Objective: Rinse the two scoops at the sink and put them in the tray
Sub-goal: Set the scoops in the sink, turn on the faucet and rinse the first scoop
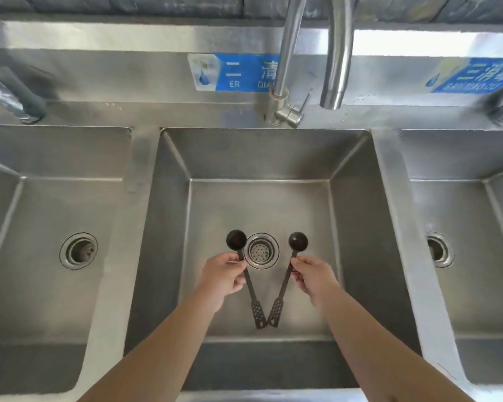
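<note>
Two dark brown long-handled scoops are held over the middle sink basin. My left hand pinches the handle of the left scoop, whose round bowl sits left of the drain. My right hand grips the handle of the right scoop, bowl right of the drain. The perforated handle ends almost meet near the basin's front, forming a V. No water runs from the curved tap above. No tray is in view.
Steel basins lie to the left and right, each with a drain. A tap lever sits behind the middle basin. Blue labels are stuck on the backsplash. Other taps show at the far left and far right.
</note>
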A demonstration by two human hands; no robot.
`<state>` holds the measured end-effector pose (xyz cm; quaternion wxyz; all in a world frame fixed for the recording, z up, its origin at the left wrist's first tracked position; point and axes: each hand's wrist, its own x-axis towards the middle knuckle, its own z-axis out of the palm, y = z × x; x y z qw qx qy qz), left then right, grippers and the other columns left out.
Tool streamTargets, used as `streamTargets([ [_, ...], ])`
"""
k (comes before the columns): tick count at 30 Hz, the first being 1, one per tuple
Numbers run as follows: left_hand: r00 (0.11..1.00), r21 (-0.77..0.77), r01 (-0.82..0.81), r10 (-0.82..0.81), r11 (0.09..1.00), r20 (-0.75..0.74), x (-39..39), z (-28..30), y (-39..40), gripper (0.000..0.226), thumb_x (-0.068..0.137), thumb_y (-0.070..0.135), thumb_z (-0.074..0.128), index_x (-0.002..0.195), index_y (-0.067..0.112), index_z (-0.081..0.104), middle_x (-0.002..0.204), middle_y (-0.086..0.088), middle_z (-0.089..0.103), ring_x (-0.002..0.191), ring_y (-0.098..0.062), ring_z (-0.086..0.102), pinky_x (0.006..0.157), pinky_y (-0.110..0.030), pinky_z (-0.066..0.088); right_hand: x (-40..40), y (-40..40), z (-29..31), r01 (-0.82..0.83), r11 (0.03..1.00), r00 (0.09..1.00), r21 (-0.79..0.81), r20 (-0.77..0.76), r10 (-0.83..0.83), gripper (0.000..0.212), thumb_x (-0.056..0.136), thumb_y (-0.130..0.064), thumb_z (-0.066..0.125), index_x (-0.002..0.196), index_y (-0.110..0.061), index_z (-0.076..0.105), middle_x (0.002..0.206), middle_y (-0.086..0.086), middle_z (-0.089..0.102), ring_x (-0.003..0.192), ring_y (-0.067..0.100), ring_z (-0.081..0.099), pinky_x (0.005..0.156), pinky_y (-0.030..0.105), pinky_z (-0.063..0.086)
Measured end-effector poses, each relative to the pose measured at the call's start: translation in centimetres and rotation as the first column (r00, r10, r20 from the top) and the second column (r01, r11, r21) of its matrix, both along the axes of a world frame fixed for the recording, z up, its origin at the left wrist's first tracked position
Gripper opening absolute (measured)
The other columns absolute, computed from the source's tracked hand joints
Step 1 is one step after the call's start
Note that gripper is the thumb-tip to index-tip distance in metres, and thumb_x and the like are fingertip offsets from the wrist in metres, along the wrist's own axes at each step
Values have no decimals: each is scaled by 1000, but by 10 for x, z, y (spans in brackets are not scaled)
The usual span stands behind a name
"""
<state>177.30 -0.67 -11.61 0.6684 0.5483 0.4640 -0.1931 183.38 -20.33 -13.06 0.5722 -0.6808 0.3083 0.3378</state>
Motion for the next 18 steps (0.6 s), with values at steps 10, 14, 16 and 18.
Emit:
streamTargets([
  [10,994,102,18,-6,995,-111,4,-129,-7,8,89,6,64,83,12,64,78,-15,67,53,-18,61,49,-25,46,12,-4,-130,-54,996,996,-75,-76,49,13,94,-8,61,83,-11,65,71,7,58,54,12,51,40,14,42],
  [14,991,103,-30,43,994,-129,2,-152,-8,8,90,4,62,87,12,60,69,-8,62,40,-8,58,43,-21,49,12,-13,-148,-98,989,993,-113,-76,90,22,94,-6,60,73,-12,61,69,7,56,53,14,53,50,19,42],
  [16,989,94,-65,77,993,-128,0,-160,-9,9,90,2,61,88,11,60,67,-8,60,37,-7,56,40,-18,49,12,-14,-154,-115,986,991,-122,-82,105,25,94,-5,60,71,-13,62,67,5,57,53,13,54,44,15,41],
  [18,987,120,-85,100,989,-128,-4,-167,-8,13,89,1,62,84,12,60,67,-9,59,37,-8,56,39,-17,48,13,-13,-159,-122,984,990,-126,-86,112,21,94,-5,60,75,-14,64,68,5,60,53,12,56,41,12,41],
])
